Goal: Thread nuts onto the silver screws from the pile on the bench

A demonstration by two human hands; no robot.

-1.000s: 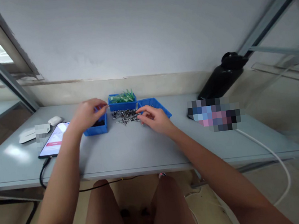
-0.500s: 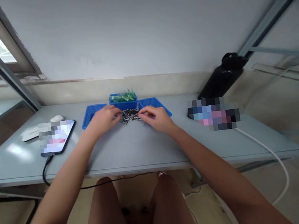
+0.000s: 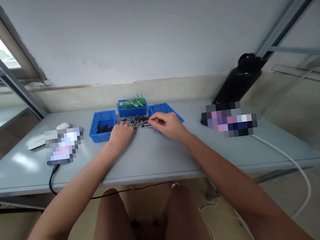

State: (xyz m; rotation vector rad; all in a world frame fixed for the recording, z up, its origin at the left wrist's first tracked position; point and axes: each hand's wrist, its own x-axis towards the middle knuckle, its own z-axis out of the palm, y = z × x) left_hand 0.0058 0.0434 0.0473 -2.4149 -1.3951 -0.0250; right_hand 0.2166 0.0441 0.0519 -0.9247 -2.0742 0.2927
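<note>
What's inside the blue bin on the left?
The left blue bin holds a scatter of small dark pieces, too small to identify. Anything beneath them is covered.

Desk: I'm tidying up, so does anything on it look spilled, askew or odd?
Loose metal pieces lie heaped on the desk, in front of the middle bin rather than in it; they look spilled, but may be there deliberately. The bottle looks tilted, though lens distortion could explain that.
</note>
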